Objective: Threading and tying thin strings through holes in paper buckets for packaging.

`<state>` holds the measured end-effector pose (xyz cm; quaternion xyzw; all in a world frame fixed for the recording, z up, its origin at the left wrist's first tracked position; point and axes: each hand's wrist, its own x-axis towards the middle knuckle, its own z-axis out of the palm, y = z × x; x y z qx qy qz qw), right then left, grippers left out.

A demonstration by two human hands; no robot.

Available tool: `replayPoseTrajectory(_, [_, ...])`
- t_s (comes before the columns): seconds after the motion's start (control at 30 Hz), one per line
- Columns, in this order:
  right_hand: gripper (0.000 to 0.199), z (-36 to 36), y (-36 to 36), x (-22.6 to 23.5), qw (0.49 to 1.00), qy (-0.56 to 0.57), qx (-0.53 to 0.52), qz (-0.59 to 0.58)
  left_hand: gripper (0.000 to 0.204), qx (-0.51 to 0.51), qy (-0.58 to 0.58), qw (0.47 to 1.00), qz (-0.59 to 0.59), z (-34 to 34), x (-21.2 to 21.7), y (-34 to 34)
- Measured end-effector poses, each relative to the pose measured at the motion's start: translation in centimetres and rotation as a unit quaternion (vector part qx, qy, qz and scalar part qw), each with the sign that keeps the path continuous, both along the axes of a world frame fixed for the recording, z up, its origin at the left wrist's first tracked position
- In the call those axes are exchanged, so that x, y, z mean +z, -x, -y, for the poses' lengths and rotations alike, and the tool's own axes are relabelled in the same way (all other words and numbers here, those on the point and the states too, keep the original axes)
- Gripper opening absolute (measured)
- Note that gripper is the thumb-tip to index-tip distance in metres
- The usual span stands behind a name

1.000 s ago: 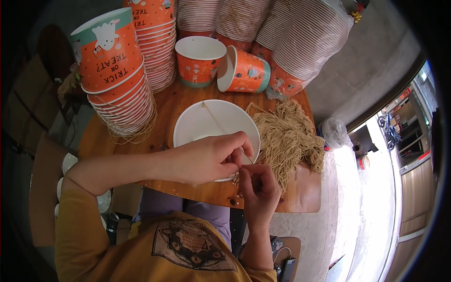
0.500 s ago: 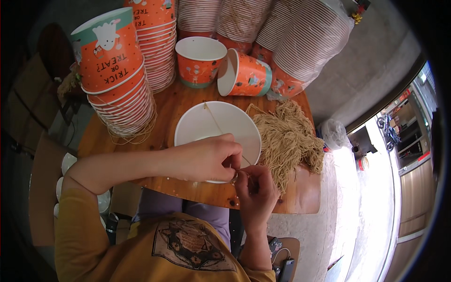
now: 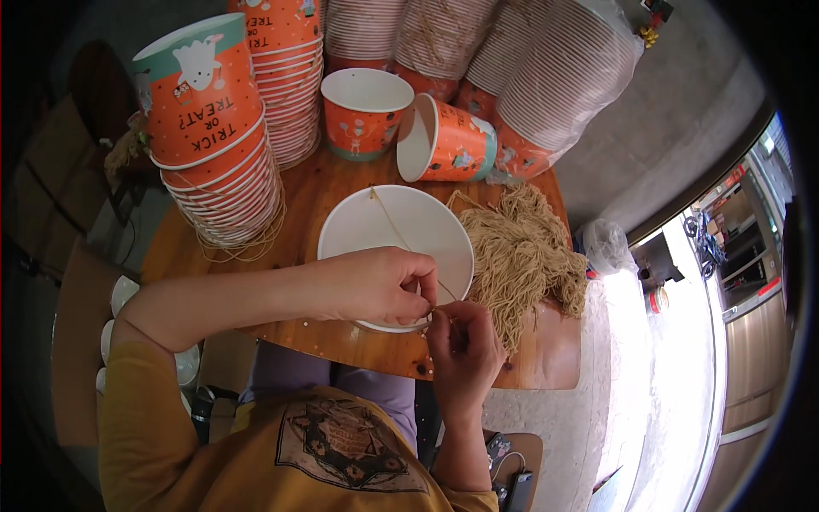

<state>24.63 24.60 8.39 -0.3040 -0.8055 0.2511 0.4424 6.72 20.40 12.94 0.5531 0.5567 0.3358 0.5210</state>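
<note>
A white-lined paper cup [image 3: 375, 222] stands upright on the wooden table [image 3: 324, 333], close to its near edge. A thin tan string [image 3: 394, 224] runs across the cup's opening from its far rim to its near rim. My left hand [image 3: 375, 286] reaches over the near rim and pinches the string's end. My right hand [image 3: 465, 341] meets it fingertip to fingertip just outside the rim, also pinching the string. A heap of tan strings [image 3: 520, 256] lies right of the cup.
Tall stacks of orange paper cups [image 3: 217, 145] stand at the left, with striped stacks [image 3: 546, 77] at the back. One orange cup [image 3: 367, 111] stands upright and another [image 3: 444, 141] lies on its side. A concrete floor lies to the right.
Both hands stay joined at the cup's near rim. My left hand has edged slightly left and its fingers have closed tighter on the string.
</note>
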Motion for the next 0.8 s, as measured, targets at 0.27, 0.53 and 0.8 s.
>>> replayPoseTrajectory(0.27, [0.014,0.0,0.0,0.0,1.000,0.009,-0.001,-0.003,0.014,0.010,0.053,0.993,0.104,0.1,0.0,-0.2])
replayPoseTrajectory(0.53, [0.013,0.0,0.0,0.1,1.000,0.010,0.004,-0.007,0.013,0.034,-0.026,0.998,-0.055,0.6,0.7,-0.8])
replayPoseTrajectory(0.8, [0.013,-0.2,-0.2,-0.2,1.000,-0.002,-0.013,-0.027,0.018,0.075,-0.072,0.993,-0.053,0.4,0.1,-1.9])
